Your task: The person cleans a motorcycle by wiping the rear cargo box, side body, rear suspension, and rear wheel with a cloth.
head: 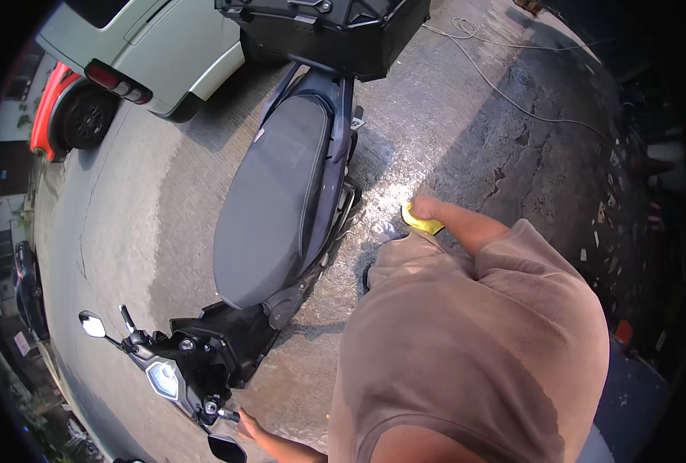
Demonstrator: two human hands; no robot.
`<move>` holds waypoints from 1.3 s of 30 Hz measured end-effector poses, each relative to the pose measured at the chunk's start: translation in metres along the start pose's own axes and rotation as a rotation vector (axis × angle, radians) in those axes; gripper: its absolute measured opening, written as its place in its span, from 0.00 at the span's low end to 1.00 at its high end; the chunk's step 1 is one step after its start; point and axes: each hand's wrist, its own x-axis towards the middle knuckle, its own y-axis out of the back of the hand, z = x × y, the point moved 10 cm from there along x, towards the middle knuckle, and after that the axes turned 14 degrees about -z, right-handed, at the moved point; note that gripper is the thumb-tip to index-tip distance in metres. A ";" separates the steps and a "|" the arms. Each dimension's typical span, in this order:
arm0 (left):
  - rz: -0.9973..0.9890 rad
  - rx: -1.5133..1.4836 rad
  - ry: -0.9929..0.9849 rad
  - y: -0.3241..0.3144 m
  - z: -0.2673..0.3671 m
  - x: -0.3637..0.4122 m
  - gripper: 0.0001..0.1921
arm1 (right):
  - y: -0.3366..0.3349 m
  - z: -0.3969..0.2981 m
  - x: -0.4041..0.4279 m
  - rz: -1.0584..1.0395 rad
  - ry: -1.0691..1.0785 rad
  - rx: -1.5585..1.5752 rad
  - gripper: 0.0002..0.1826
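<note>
A scooter (273, 197) with a long dark grey seat stands on wet concrete in front of me. My left hand (248, 425) is closed around the end of a handlebar grip (229, 414), near the scooter's dash display (163, 380). On the other side, my right hand (424, 207) holds a bright yellow cloth (430, 223) beside my leg, apart from the seat. The cloth is partly hidden by that hand and my shorts. A black top case (320, 37) is mounted behind the seat.
A pale van (175, 52) stands beyond the top case, with a red vehicle (48, 118) beside it. A thin hose or cable (493, 87) lies on the ground at upper right. Mirrors (93, 324) stick out from the handlebar. Cracked pavement (511, 156) and scattered debris lie at right.
</note>
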 end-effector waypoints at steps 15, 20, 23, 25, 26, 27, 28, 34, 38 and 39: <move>-0.164 -0.080 -0.021 -0.026 0.023 0.011 0.36 | -0.376 0.273 -0.194 0.055 -0.533 0.606 0.23; -0.188 -0.107 -0.005 -0.029 0.028 0.001 0.34 | -0.435 0.268 -0.209 0.015 -0.499 0.685 0.22; -0.191 -0.105 -0.001 -0.028 0.028 -0.005 0.32 | -0.442 0.272 -0.209 0.069 -0.469 0.744 0.23; -0.194 -0.098 -0.008 -0.027 0.031 -0.007 0.31 | -0.439 0.282 -0.213 0.150 -0.471 0.801 0.22; -0.191 -0.094 -0.010 -0.025 0.032 -0.008 0.31 | -0.442 0.289 -0.216 0.155 -0.506 0.851 0.22; -0.191 -0.096 -0.012 -0.024 0.034 -0.007 0.30 | -0.438 0.293 -0.219 0.204 -0.485 0.875 0.22; -0.192 -0.092 -0.015 -0.023 0.035 -0.007 0.30 | -0.436 0.296 -0.222 0.219 -0.480 0.897 0.21; -0.195 -0.092 -0.021 -0.018 0.036 -0.004 0.27 | -0.433 0.306 -0.256 0.256 -0.488 1.007 0.20; -0.199 -0.108 -0.007 -0.019 0.027 0.005 0.26 | -0.437 0.308 -0.277 0.213 -0.530 0.886 0.20; -0.196 -0.119 -0.003 -0.018 0.023 0.008 0.26 | -0.435 0.307 -0.281 0.250 -0.479 0.892 0.20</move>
